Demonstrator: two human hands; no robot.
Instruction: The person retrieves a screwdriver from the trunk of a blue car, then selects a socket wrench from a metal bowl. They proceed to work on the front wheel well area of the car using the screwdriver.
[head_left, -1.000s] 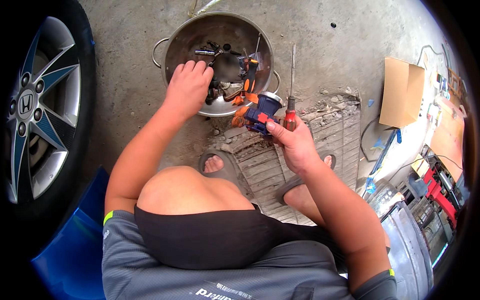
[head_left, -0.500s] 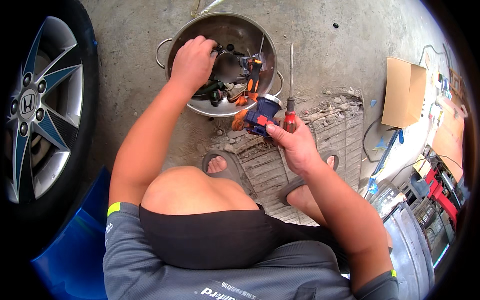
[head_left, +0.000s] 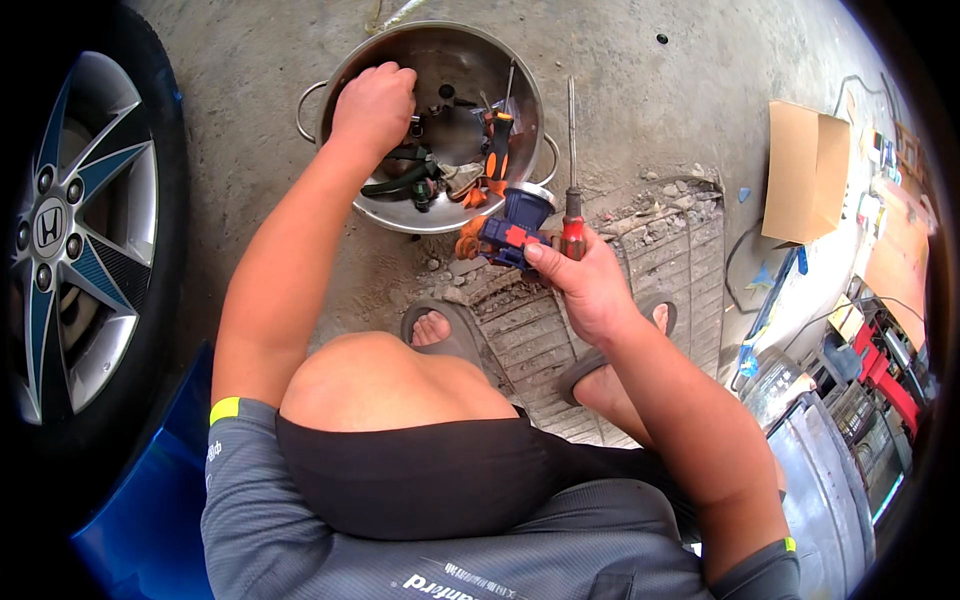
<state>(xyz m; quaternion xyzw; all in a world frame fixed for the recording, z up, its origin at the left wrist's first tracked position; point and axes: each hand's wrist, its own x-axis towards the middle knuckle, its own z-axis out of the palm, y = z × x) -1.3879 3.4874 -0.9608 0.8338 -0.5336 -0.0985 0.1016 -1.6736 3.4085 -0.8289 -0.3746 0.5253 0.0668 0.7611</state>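
A two-handled steel pot stands on the concrete, holding a jumble of dark small parts, a hose-like green piece and a tool with an orange-and-black handle. My left hand is inside its left part, fingers curled down; whatever they grip is hidden beneath them. Just right of the pot, my right hand is closed around two things. One is a screwdriver with a red handle, its long shaft pointing away from me. The other is a dark blue headlamp with a bunched orange strap, under my thumb.
A car wheel and a blue body panel flank me on the left. Broken, grooved concrete with rubble lies below my right hand. An open cardboard box stands at the right, near clutter along the right edge.
My left hand has shifted slightly left in the pot, uncovering more of the dark parts. My right hand keeps its hold on the screwdriver and headlamp. The whole view has shifted slightly.
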